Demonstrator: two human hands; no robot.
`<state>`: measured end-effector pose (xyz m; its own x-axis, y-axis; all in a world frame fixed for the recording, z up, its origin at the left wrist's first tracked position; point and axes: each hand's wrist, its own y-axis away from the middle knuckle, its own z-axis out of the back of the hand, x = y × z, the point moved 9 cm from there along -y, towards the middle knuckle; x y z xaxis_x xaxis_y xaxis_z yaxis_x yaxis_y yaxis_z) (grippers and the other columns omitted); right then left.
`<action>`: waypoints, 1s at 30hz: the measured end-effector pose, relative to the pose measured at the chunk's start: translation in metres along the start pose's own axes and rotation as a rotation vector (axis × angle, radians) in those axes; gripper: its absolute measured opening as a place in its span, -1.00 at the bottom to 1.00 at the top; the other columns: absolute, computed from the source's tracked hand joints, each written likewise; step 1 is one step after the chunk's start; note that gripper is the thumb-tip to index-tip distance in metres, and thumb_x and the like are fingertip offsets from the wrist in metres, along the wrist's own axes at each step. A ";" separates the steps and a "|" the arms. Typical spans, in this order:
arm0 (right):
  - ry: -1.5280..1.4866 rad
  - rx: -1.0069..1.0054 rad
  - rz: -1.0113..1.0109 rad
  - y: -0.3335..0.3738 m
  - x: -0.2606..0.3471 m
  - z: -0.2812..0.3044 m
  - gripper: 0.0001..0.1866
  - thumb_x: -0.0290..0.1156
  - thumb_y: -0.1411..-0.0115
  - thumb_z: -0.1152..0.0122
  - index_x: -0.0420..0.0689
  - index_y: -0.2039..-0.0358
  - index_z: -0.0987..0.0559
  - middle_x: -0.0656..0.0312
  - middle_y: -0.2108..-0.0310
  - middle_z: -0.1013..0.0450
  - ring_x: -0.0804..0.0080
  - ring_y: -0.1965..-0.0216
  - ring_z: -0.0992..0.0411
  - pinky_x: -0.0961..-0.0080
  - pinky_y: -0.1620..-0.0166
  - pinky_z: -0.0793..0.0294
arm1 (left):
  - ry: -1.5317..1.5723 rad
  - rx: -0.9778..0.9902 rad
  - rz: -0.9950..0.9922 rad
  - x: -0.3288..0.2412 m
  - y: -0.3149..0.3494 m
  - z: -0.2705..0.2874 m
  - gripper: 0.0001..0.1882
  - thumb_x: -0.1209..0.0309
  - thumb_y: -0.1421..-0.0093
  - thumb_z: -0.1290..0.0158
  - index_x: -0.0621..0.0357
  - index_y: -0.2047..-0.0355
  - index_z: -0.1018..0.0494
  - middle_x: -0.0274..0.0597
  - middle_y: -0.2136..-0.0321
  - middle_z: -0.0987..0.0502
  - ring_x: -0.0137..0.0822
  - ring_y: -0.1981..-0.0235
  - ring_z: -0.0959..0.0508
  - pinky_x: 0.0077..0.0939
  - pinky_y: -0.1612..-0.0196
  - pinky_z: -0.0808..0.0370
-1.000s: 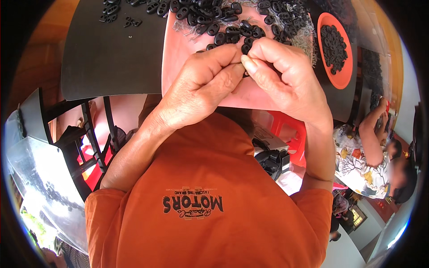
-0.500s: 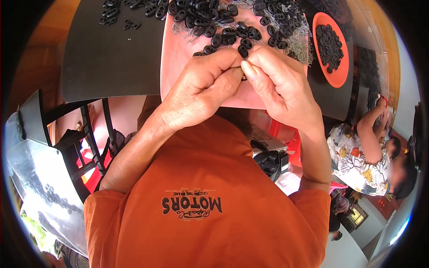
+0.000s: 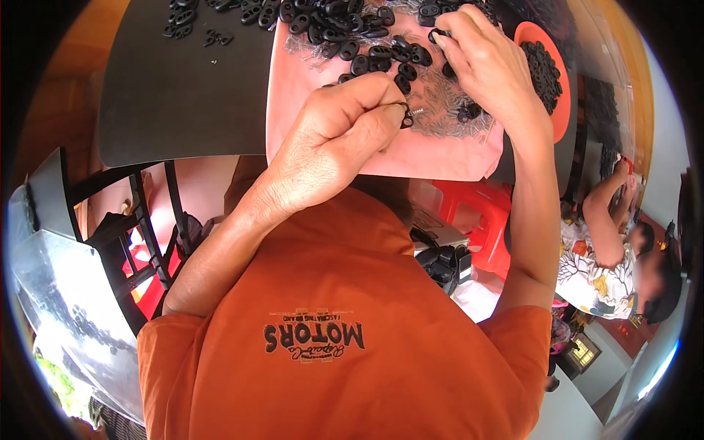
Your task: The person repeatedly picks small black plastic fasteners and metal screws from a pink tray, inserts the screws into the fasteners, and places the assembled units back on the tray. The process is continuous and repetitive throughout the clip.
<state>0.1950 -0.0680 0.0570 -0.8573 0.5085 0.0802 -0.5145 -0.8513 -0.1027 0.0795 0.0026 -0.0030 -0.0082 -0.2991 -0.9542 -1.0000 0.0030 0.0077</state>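
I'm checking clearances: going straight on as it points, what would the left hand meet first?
Probably the loose pale springs on the pink surface, just beyond the black piece the left hand holds; its height above them is unclear.

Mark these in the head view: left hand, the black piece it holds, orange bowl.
left hand (image 3: 346,132): head view, back of the hand near the thumb
black piece (image 3: 408,116): head view, end showing past the fingertips
orange bowl (image 3: 560,119): head view, lower right wall

The black pieces (image 3: 359,64) look like glossy plastic, the springs (image 3: 441,108) metal.
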 end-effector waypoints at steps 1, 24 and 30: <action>-0.018 0.004 0.023 -0.002 0.003 -0.001 -0.91 -0.46 -0.20 -0.06 -0.19 0.32 -0.42 0.04 0.41 -0.31 0.00 0.42 -0.38 0.18 0.39 -0.34 | 0.003 -0.003 -0.004 -0.001 0.000 0.001 -0.82 0.51 -0.28 0.17 0.23 0.49 -0.30 -0.43 0.60 -0.23 -0.61 0.54 -0.20 -0.68 0.50 -0.18; -0.096 0.068 0.079 -0.005 0.002 -0.001 -0.88 -0.53 -0.12 -0.13 -0.26 0.31 -0.48 0.10 0.39 -0.33 0.15 0.43 -0.41 0.32 0.37 -0.40 | -0.026 0.020 0.028 0.003 -0.003 0.003 -0.86 0.49 -0.27 0.13 0.25 0.42 -0.35 -0.41 0.53 -0.28 -0.62 0.52 -0.26 -0.70 0.46 -0.25; -0.021 0.053 0.136 -0.009 0.007 -0.005 -0.89 -0.51 -0.13 -0.11 -0.26 0.47 -0.40 0.10 0.48 -0.28 0.16 0.48 -0.37 0.30 0.40 -0.38 | 0.034 -0.007 -0.028 0.003 -0.004 0.001 -0.85 0.52 -0.28 0.15 0.23 0.46 -0.31 -0.46 0.60 -0.21 -0.64 0.55 -0.17 -0.69 0.52 -0.16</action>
<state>0.1938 -0.0563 0.0533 -0.9181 0.3861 0.0901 -0.3921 -0.9179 -0.0618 0.0831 0.0026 -0.0058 0.0204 -0.3309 -0.9434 -0.9998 -0.0126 -0.0172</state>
